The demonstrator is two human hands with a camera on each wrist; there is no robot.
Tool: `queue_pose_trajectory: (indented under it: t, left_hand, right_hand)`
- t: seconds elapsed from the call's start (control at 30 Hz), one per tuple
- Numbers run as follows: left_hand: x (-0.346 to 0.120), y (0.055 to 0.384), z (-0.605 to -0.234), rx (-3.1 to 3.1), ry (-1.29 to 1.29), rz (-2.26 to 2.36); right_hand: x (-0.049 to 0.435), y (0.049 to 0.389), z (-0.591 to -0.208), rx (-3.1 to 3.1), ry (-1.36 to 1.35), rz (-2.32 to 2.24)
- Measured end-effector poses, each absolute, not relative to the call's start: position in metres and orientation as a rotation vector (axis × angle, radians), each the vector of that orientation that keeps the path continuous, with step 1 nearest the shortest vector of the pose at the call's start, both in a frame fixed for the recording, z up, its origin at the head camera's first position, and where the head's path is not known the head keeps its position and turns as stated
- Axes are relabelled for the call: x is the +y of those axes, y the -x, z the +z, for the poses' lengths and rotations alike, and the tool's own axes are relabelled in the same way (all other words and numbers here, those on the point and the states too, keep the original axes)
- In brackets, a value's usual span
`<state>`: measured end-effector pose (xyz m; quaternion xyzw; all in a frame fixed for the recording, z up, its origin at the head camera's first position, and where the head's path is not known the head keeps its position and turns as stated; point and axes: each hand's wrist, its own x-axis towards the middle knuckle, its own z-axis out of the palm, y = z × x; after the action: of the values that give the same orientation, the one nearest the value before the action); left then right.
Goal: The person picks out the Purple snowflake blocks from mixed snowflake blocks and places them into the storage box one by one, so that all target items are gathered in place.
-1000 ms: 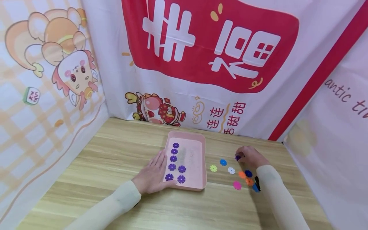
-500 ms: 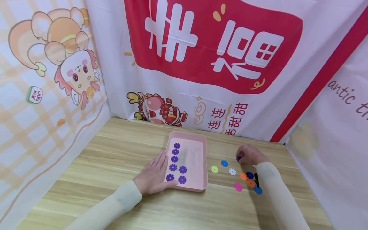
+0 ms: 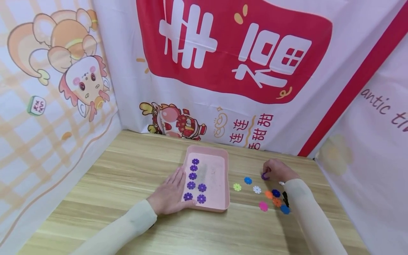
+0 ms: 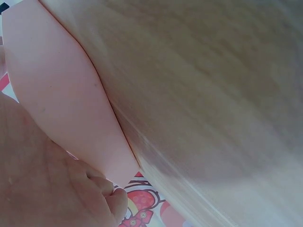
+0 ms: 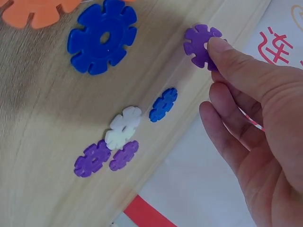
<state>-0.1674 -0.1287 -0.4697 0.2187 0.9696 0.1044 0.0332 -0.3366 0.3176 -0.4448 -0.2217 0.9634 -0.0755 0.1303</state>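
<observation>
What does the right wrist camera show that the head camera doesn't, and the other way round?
Only the right wrist view shows two loose purple pieces lying on the table.

Only the head view shows the pink tray with seven purple pieces in it, the left hand, a yellow-green piece and a bright pink piece.

Both show the right hand holding a purple piece, and blue, white and orange pieces on the table.

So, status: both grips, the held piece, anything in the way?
Right grip pinching purple disc. Left grip touching pink tray, left side. Between purple disc and tray: blue disc, yellow-green disc, both flat.
</observation>
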Motion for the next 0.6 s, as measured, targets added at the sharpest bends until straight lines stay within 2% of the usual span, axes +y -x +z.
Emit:
queue_pose_trajectory:
  t: [0.3, 0.6]
  left_hand:
    - [-0.128, 0.167, -0.469, 2.969, -0.666, 0.342]
    - [-0.128, 0.168, -0.471, 2.975, -0.667, 0.343]
  right_hand:
    - [0.313, 0.334, -0.430, 2.797, 0.723, -0.209]
    - [0.288, 0.332, -0.399, 2.798, 0.846, -0.245]
